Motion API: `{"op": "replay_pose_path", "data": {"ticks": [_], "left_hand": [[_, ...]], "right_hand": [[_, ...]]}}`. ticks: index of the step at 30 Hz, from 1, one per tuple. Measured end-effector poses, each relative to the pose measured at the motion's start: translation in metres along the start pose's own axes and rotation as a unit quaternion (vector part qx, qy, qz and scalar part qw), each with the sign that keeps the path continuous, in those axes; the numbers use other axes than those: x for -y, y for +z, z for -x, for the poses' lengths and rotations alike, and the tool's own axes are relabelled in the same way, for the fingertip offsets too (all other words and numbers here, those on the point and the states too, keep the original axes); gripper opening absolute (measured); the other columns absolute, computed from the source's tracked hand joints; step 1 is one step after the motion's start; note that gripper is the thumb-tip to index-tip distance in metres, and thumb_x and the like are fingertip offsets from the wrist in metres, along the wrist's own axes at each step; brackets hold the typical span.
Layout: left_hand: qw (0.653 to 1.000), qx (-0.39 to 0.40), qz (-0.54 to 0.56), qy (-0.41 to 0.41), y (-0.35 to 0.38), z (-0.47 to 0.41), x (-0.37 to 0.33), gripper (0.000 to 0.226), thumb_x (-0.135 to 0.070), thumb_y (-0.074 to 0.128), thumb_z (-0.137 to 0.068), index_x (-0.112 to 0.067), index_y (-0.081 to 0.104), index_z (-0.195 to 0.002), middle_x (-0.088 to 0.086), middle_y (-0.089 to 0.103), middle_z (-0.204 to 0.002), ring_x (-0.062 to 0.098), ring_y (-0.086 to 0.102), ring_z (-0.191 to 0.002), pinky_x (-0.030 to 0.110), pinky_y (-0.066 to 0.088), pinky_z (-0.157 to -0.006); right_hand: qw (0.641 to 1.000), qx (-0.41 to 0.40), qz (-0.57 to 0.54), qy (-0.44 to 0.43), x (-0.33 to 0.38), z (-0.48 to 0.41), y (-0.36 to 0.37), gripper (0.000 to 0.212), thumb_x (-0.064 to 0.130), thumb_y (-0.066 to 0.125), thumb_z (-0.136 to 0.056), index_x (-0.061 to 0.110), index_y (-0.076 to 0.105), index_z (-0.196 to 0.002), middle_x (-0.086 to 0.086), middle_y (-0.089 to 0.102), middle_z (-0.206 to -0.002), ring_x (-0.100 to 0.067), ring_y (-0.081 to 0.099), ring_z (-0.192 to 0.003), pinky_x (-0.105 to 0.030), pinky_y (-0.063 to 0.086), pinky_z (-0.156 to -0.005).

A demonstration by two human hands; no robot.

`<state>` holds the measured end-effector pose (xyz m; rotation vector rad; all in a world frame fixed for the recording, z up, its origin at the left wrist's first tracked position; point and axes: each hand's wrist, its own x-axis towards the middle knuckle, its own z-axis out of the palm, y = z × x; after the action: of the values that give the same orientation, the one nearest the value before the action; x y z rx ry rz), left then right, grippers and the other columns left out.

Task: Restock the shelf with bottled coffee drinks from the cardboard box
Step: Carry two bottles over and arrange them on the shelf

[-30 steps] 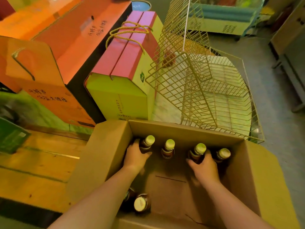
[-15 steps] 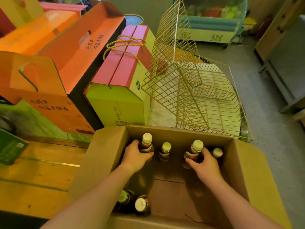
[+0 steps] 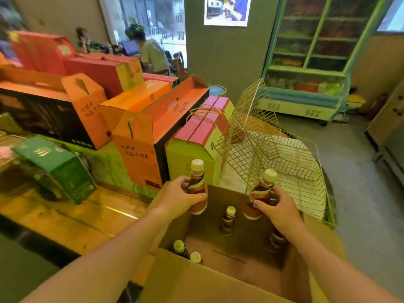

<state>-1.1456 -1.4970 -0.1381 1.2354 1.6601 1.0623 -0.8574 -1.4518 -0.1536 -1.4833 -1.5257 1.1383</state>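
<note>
Lifted from cardboard box [image 3: 218, 285]: left hand [image 3: 177, 200] grips first bottle [image 3: 196, 181], right hand [image 3: 282, 212] second bottle [image 3: 262, 190] (caps up).

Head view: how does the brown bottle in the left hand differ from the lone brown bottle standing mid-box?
The left hand grips the held brown, pale-capped bottle round its body; the lone brown bottle mid-box stands untouched. The held bottle is high, cap above the far rim of the brown cardboard box; the mid-box bottle sits on the box floor, below that rim. Both are upright, capped, with a pale label band.
</note>
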Motion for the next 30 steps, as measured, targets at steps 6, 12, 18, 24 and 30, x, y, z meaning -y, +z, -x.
{"op": "replay_pose_path", "data": {"ticks": [6, 12, 18, 24, 30], "left_hand": [[0.99, -0.127, 0.036, 0.053, -0.051, 0.068, -0.049, 0.035, -0.022, 0.082, -0.081, -0.029, 0.064, -0.11, -0.005, 0.067, -0.104, 0.011, 0.064, -0.096, 0.03, 0.055, -0.081], [0.967, -0.24, 0.051, 0.074, -0.125, 0.133, -0.085, 0.033, -0.029, 0.082, -0.08, -0.026, 0.068, -0.11, -0.005, 0.069, -0.105, 0.014, 0.066, -0.098, 0.029, 0.057, -0.077], [0.941, -0.33, 0.053, 0.06, -0.22, 0.205, -0.1, 0.027, -0.039, 0.081, -0.079, -0.032, 0.067, -0.1, -0.007, 0.069, -0.104, 0.013, 0.065, -0.096, 0.032, 0.057, -0.079], [0.9, -0.433, 0.032, 0.045, -0.331, 0.295, -0.084, 0.017, -0.028, 0.084, -0.078, -0.03, 0.072, -0.091, -0.007, 0.073, -0.097, 0.013, 0.069, -0.094, 0.038, 0.059, -0.086], [0.841, -0.541, -0.006, 0.009, -0.457, 0.397, -0.037, 0.024, -0.037, 0.087, -0.069, -0.03, 0.075, -0.089, -0.007, 0.076, -0.092, 0.014, 0.073, -0.086, 0.031, 0.059, -0.073]], "right_hand": [[0.992, 0.075, -0.01, -0.097, 0.078, 0.019, 0.009, 0.045, 0.011, 0.08, -0.083, 0.025, 0.06, -0.121, 0.005, 0.066, -0.107, -0.01, 0.066, -0.094, -0.026, 0.051, -0.071], [0.973, 0.152, -0.056, -0.163, 0.164, 0.038, 0.053, 0.046, 0.006, 0.077, -0.085, 0.021, 0.062, -0.126, -0.002, 0.073, -0.109, -0.02, 0.069, -0.102, -0.039, 0.056, -0.086], [0.939, 0.251, -0.085, -0.218, 0.256, 0.079, 0.133, 0.036, 0.005, 0.073, -0.088, 0.02, 0.064, -0.12, -0.001, 0.076, -0.104, -0.015, 0.073, -0.096, -0.031, 0.057, -0.079], [0.899, 0.326, -0.087, -0.28, 0.332, 0.14, 0.257, 0.033, -0.002, 0.074, -0.085, 0.021, 0.065, -0.106, -0.003, 0.076, -0.098, -0.013, 0.072, -0.085, -0.029, 0.058, -0.077], [0.852, 0.405, -0.092, -0.319, 0.398, 0.218, 0.404, 0.036, 0.01, 0.077, -0.085, 0.022, 0.066, -0.117, -0.001, 0.077, -0.1, -0.018, 0.074, -0.095, -0.043, 0.059, -0.085]]}}
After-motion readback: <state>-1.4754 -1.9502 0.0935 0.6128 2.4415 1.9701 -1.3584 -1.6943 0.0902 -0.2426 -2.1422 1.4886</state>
